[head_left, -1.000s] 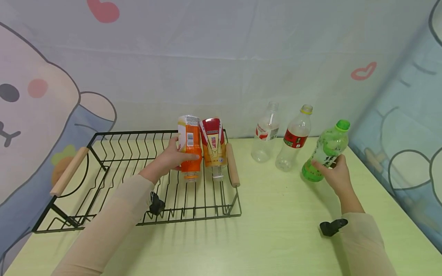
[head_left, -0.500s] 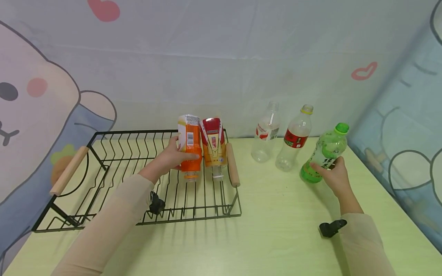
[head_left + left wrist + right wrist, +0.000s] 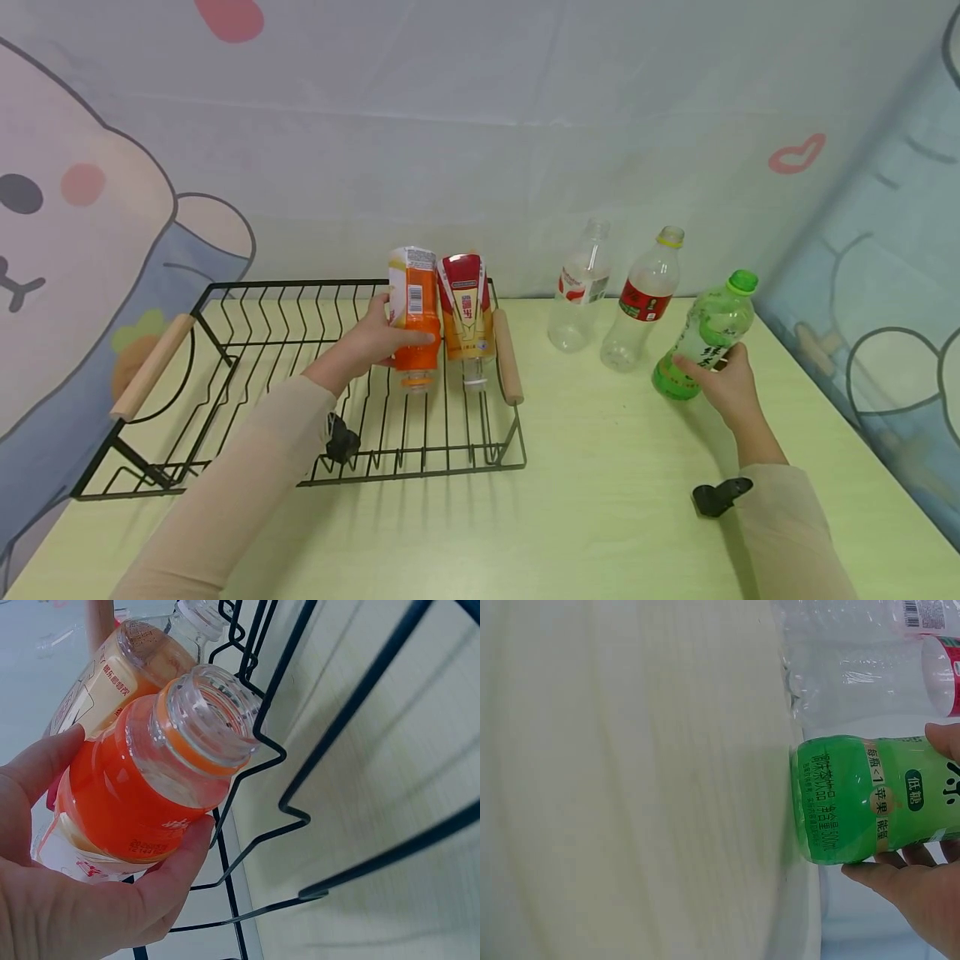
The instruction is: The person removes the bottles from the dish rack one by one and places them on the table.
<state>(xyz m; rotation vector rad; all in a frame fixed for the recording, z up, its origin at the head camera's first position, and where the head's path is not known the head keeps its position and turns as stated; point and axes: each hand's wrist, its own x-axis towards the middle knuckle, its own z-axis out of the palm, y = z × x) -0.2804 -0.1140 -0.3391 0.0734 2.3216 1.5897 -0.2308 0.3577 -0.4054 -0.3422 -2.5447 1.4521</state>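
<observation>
My left hand (image 3: 367,337) grips an orange-labelled plastic bottle (image 3: 416,312) that stands neck down in the black wire dish rack (image 3: 300,343). Its uncapped mouth meets the wires in the left wrist view, where thumb and fingers wrap the orange label (image 3: 127,795). Right beside it, a red and gold labelled bottle (image 3: 465,308) leans upside down in the rack. Over on the right, my right hand (image 3: 723,379) holds a green tea bottle (image 3: 705,333) with a green cap. That bottle is upright, its base (image 3: 810,802) right at the tabletop in the right wrist view.
Two clear bottles stand upright between rack and green bottle: one with a white and red label (image 3: 581,287), one with a red label and yellow neck ring (image 3: 641,300). Wooden handles (image 3: 506,358) flank the rack. A printed cloth (image 3: 480,150) hangs behind the table (image 3: 600,500).
The green tea bottle and my right hand have shifted slightly left and down. My left hand stays on the orange-labelled bottle, and the other bottles keep their places.
</observation>
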